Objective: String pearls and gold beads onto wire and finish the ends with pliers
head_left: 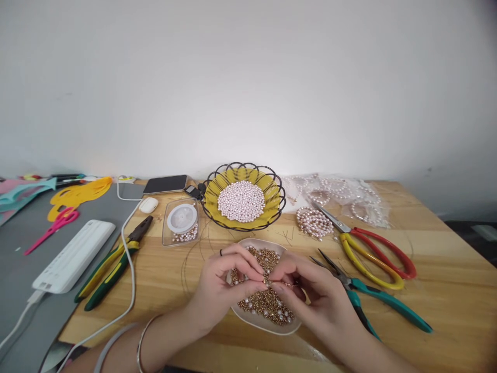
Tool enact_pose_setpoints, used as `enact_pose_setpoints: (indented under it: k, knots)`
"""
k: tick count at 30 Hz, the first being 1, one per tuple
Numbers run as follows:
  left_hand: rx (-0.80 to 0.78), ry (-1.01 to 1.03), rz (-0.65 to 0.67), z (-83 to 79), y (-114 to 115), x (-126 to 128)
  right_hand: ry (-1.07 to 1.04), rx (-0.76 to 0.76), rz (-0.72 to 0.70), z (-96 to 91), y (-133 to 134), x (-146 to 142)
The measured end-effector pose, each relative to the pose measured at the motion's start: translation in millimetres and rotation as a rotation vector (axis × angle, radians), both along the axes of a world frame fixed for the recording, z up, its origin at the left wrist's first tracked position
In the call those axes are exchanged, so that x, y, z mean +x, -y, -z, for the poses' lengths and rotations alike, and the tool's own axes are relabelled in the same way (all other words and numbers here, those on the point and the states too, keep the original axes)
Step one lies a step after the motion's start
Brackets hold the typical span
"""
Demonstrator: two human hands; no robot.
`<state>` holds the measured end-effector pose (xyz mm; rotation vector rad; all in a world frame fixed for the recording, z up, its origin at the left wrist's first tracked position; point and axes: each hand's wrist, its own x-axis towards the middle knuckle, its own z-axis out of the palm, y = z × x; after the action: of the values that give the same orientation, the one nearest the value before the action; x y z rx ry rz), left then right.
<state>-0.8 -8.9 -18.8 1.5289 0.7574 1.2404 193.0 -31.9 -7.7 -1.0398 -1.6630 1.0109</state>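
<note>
Over a pale dish [267, 329], my left hand [223, 277] and my right hand [316, 292] meet fingertip to fingertip. Both are closed in a pinch on a small beaded piece [267, 282], gold and partly hidden by the fingers. A thin pinkish end of it shows by my right fingers; I cannot make out its exact form. Beneath them the dish holds many gold beads [264, 305] mixed with some pearl-white ones. My left hand wears a dark ring, with bracelets on that forearm.
Behind the dish stands a yellow basket [272, 181] of pink pearl beads. To the right lie a bead bundle [315, 224], red-yellow scissors [373, 254], teal pliers [382, 300] and bagged strands [349, 194]. Leftward are a spool box [181, 220], green-yellow pliers [116, 259], a phone [166, 184] and a corded power bank [73, 256].
</note>
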Motion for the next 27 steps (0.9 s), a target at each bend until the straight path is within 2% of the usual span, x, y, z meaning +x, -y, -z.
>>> enact_pose_setpoints:
  k: [20, 27]
  knots:
    - [0.070, -0.030, 0.030, -1.2, 0.5, 0.7, -0.007, -0.044, -0.005, -0.7, 1.7, -1.5]
    - [0.059, -0.028, 0.041, -1.0, -0.1, 0.5, -0.015, 0.008, -0.007, 0.2, 2.8, -1.4]
